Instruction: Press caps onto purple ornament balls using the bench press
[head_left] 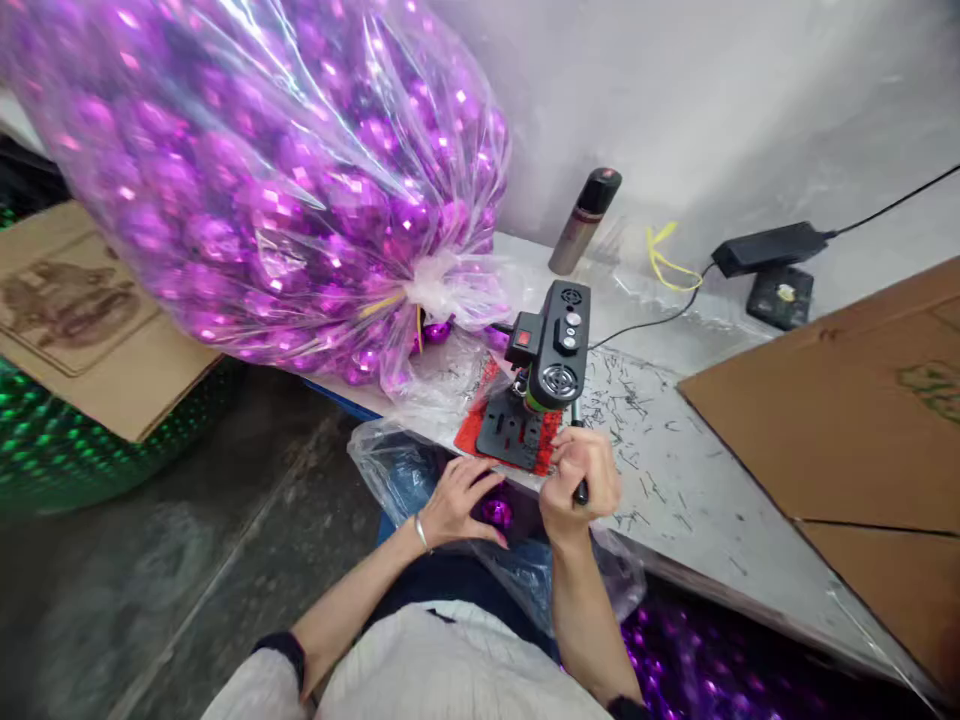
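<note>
A small black bench drill press (559,345) stands on the table with its base plate (510,430) on a red mat (469,428). My right hand (581,480) is closed round the black-tipped lever handle at the machine's right side. In front of the base, at the table edge, my left hand (459,500) has its thumb and fingers spread apart. A shiny purple ball (496,513) shows between them, just beyond the palm; whether the fingers touch it I cannot tell. Clear plastic sheeting (390,465) hangs below the table edge around that spot.
A big tied clear bag of purple faceted balls (300,200) leans at the left. Behind are a dark-capped canister (585,222), a yellow tie (664,262) and a black power adapter (769,248). Cardboard (847,400) stands right. Dark shavings (622,400) litter the table (697,500).
</note>
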